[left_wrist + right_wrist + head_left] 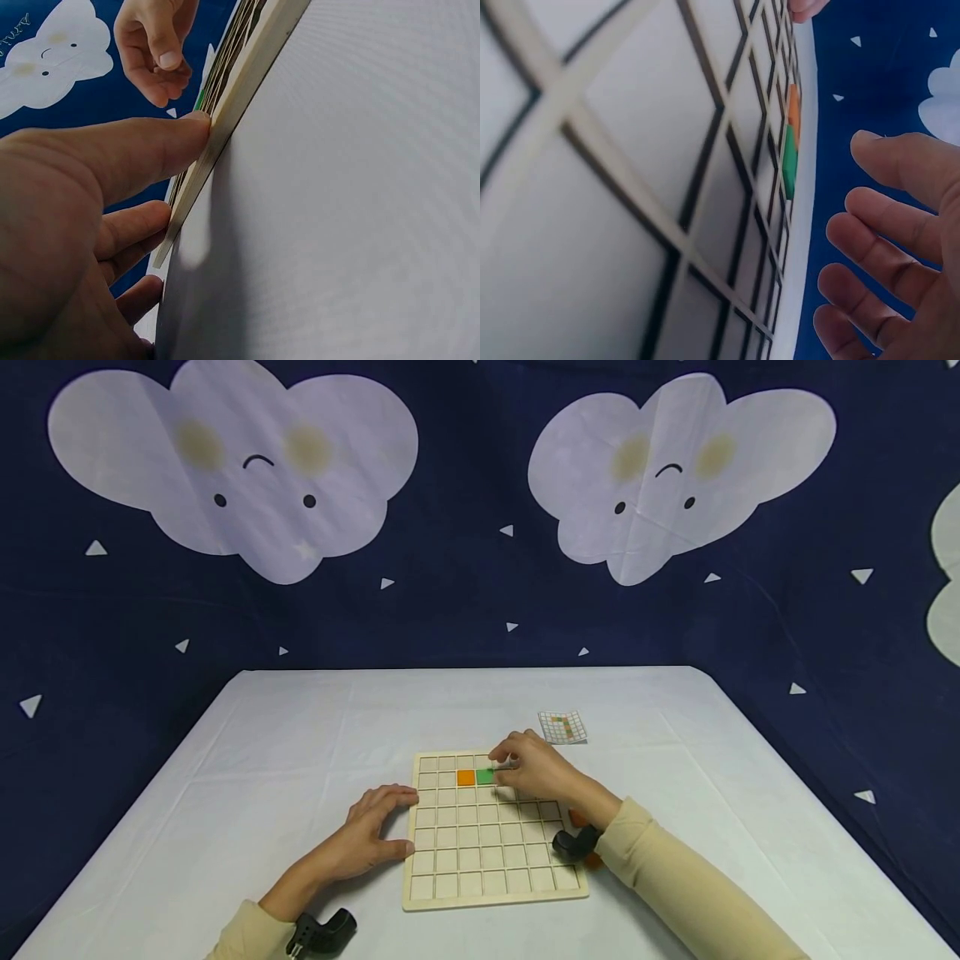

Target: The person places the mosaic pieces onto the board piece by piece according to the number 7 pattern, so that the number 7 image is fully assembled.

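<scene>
Spreading out before you, the white-covered counter carries a pale, square-celled board. Your left hand lies along the board's left edge, fingers and thumb extended and touching the rim, steadying rather than clutching it by the look of things. Your right hand hovers over the far rows, fingers loosely bent, thumb apart from them, nothing visible in its grasp. Beyond the board, to the right, lies a card printed with a coloured grid, too small to read exactly. By the board's right edge, orange pieces show, partly hidden by your right arm. An orange tile and a green tile sit side by side in the second row from the far edge. You seem to be setting tiles, the green one looking seated; the next move likely calls for fetching another piece and checking its cell against the card.
</scene>
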A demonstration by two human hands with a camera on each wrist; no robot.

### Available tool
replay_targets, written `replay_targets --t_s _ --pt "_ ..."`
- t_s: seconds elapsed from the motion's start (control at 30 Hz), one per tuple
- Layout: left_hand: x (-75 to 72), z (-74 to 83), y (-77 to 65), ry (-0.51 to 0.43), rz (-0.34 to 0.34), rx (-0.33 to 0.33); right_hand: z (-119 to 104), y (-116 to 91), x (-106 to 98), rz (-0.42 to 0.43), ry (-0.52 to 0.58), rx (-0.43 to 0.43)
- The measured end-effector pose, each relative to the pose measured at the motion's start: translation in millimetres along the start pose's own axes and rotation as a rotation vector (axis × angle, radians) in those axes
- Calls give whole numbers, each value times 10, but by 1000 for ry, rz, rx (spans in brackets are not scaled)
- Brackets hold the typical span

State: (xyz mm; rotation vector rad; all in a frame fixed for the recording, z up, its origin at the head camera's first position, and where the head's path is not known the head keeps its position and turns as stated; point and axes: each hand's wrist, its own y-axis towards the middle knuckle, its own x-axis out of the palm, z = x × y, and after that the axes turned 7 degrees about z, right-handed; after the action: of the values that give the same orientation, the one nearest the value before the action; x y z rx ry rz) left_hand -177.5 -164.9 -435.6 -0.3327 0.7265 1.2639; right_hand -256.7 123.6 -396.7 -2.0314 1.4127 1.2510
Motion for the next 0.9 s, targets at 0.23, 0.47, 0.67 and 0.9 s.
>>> replay_targets --t_s 0.23,0.47,0.67,0.9 --pt "2 -3 -1 -5 1 2 2 -52 -103 17 3 12" --pt "6 -15 -3 -1 4 14 23 -108 -177 36 13 17" --pt "9 -24 -1 5 7 21 71 -159 -271 60 11 9" --pt "18 -31 2 1 9 24 124 -225 -362 92 20 1"
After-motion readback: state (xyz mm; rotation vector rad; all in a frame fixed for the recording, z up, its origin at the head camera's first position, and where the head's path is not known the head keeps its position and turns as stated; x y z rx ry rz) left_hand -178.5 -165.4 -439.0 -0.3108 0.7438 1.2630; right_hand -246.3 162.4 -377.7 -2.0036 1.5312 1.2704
